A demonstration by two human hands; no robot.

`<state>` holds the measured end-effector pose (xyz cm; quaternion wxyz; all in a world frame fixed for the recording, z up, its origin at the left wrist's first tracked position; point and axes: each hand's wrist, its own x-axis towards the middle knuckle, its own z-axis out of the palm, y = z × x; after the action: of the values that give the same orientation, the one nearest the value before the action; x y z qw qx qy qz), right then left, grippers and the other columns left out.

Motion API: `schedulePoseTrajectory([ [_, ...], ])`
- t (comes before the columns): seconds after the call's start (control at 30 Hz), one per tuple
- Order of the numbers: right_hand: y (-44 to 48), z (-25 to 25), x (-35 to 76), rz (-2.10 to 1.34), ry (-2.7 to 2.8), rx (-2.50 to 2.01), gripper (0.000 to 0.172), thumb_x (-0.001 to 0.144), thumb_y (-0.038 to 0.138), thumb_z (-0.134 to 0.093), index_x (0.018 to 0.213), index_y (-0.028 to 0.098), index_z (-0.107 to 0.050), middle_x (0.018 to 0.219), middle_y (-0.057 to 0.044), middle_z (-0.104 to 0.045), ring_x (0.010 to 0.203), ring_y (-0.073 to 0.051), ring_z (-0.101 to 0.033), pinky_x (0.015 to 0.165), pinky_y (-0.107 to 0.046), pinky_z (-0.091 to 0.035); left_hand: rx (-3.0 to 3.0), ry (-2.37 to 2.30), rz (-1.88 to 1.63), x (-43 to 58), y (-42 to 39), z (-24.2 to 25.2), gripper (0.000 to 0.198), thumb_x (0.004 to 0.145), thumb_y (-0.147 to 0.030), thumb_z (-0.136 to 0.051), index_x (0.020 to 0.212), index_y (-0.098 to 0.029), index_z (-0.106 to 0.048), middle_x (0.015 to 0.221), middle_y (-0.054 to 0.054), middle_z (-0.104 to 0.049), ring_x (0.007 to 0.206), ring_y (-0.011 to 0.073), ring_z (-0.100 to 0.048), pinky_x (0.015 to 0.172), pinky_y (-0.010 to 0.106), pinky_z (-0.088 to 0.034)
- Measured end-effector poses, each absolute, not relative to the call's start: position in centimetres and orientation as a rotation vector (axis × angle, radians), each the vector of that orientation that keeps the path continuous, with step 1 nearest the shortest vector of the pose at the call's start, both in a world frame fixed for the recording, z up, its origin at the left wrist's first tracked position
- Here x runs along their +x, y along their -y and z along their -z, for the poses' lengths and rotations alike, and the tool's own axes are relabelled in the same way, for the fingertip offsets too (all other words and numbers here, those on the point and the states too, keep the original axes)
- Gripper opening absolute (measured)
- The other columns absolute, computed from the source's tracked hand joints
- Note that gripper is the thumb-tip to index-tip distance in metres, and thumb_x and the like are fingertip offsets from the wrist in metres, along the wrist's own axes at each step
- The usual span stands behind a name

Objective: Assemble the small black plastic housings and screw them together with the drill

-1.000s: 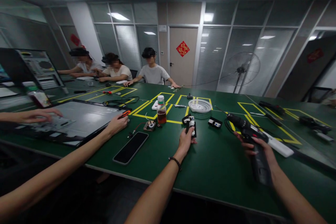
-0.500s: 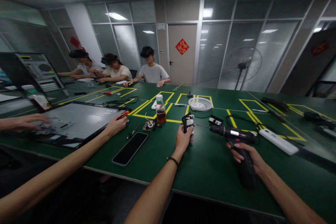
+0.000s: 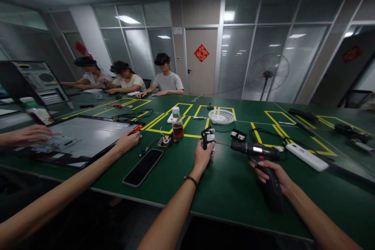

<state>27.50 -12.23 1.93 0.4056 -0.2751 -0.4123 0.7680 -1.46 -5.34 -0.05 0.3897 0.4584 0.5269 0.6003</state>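
Observation:
My left hand (image 3: 203,154), with a beaded bracelet at the wrist, is closed around a small black-and-white part (image 3: 209,136) whose exact kind I cannot make out. A black cordless drill (image 3: 258,150) is gripped by its handle in my right hand (image 3: 272,175). The drill lies level, its long thin bit pointing left, and the bit's tip reaches the right side of the held part. Whether the tip sits in a screw is too small to see. Behind the drill's chuck, a similar black-and-white piece (image 3: 238,135) rests on the green table (image 3: 234,195).
Left of me, a co-worker's hand (image 3: 129,140) holds an orange-handled tool over a flat panel (image 3: 96,134). Nearby are a phone (image 3: 143,167), a small motor (image 3: 165,141), a bottle (image 3: 177,124), a white basket (image 3: 222,116) and a power strip (image 3: 306,156). Several people sit across the table.
The drill has come slightly left, and its bit now meets the part in my left hand, where a gap showed before. The whole view has shifted a little.

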Motion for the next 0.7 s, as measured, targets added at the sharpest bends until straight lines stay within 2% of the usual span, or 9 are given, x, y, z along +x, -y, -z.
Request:
schedulePoseTrajectory([
  [0.23,12.48,-2.37,27.22,-1.924,1.017,-0.718,0.019,0.086,0.028,-0.056,0.094,0.012,-0.062,0.050,0.004,-0.039,0.044,-0.009,-0.034,0.050,-0.023,-0.044,1.195,-1.322,-1.531,-1.55,5.44,0.12,0.053,0.076,-0.048,-0.068,0.116,-0.015,-0.056,0.107,0.014,-0.065,0.061,0.0120,-0.064,0.047,0.021,-0.050],
  [0.4,12.38,-2.08,27.34,-1.916,1.015,-0.713,0.021,0.088,0.026,-0.052,0.095,0.010,-0.063,0.051,0.004,-0.039,0.045,-0.008,-0.032,0.050,-0.023,-0.043,1.198,-1.346,-1.514,-1.53,5.65,-0.21,0.051,0.077,-0.048,-0.068,0.114,-0.016,-0.056,0.104,0.013,-0.066,0.062,0.0129,-0.064,0.048,0.021,-0.049],
  [0.7,12.25,-2.12,27.45,-1.923,0.981,-0.711,0.022,0.086,0.027,-0.056,0.095,0.009,-0.063,0.053,0.004,-0.041,0.045,-0.008,-0.034,0.050,-0.022,-0.043,1.242,-1.414,-1.556,-1.54,5.59,-0.12,0.051,0.073,-0.048,-0.070,0.110,-0.016,-0.057,0.101,0.012,-0.068,0.074,0.0168,-0.065,0.061,0.025,-0.051],
])
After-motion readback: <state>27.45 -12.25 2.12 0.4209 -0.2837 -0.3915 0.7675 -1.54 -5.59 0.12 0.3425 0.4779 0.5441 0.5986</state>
